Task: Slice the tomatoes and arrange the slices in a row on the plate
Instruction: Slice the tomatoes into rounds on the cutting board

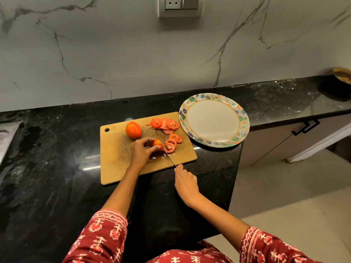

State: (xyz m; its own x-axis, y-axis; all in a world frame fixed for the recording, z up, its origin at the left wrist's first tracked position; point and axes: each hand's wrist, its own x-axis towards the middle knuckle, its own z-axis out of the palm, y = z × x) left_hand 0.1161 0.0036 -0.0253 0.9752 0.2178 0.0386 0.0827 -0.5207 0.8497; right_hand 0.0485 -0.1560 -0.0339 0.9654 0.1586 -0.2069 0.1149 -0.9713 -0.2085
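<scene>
A wooden cutting board [117, 160] lies on the black counter. My left hand [141, 151] pinches the stub of a partly sliced tomato [157, 143] on the board. My right hand [185, 182] grips the handle of a knife [169, 158], whose blade runs up against the cut face of that tomato. Fresh slices [171, 143] lie just right of the blade, and another heap of slices [165, 124] sits at the board's far right. A whole tomato [133, 130] rests behind my left hand. To the right stands the round plate [243, 118] with a patterned rim, holding nothing.
The black counter [57, 149] ends at a corner just right of my right hand, with floor and cabinet doors [284, 141] beyond. A dark bowl [341, 76] sits at the far right. A marble wall with a socket [180, 4] rises behind.
</scene>
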